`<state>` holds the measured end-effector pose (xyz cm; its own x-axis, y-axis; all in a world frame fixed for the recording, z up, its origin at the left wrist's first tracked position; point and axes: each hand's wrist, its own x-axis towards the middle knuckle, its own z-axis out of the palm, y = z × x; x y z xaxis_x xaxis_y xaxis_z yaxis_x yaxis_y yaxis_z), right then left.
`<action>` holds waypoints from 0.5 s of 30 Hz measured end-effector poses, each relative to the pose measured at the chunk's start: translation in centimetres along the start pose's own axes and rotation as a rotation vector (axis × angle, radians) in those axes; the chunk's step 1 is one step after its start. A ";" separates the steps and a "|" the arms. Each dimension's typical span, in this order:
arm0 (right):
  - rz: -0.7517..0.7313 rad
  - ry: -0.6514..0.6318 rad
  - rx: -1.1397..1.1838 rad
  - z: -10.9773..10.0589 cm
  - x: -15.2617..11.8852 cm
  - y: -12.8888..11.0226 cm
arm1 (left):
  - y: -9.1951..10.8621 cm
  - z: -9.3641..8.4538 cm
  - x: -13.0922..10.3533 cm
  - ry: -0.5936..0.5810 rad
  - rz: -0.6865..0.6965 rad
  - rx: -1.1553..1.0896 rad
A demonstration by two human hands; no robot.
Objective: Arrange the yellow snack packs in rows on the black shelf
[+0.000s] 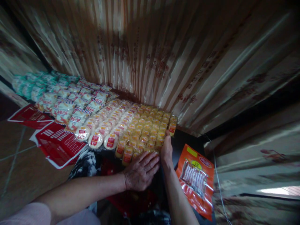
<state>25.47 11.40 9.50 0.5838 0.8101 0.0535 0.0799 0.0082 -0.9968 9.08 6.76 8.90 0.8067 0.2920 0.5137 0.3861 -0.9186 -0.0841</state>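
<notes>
Rows of small yellow wrapped cakes point(145, 131) lie on a dark surface in front of the curtain. My left hand point(142, 171) rests flat with fingers stretched against the near edge of these rows. Along their right side stands my right hand point(167, 150), its edge and thumb touching the end packets; most of its fingers are hidden. Left of the yellow cakes are rows of round white wrapped cakes point(110, 141). An orange packet of sausages point(195, 178) lies to the right of my right hand.
White snack bags point(62, 111) and green bags point(30, 86) continue to the far left. Red printed sheets point(58, 145) hang at the front left edge. A pleated curtain point(150, 56) rises behind, and a thin cord point(218, 181) runs down at the right.
</notes>
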 end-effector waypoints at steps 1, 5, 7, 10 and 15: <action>-0.004 0.000 0.006 0.0 -0.1 -0.1 | 0.0 0.0 0.0 -0.004 -0.003 -0.004; -0.011 0.016 0.009 -0.3 0.0 0.2 | 0.1 0.1 -0.1 -0.025 -0.007 -0.014; -0.031 0.026 -0.030 -0.5 0.1 0.4 | 0.1 0.1 -0.2 -0.041 0.000 -0.021; -0.055 0.032 -0.088 -0.7 0.3 0.5 | 0.1 0.1 -0.2 -0.039 -0.004 -0.029; -0.093 0.047 -0.123 -0.7 0.7 0.2 | 0.0 0.3 -0.3 -0.044 0.014 -0.037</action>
<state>26.42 11.58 9.41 0.6062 0.7808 0.1513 0.2320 0.0083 -0.9727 8.98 6.78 8.51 0.8313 0.2896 0.4743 0.3585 -0.9316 -0.0595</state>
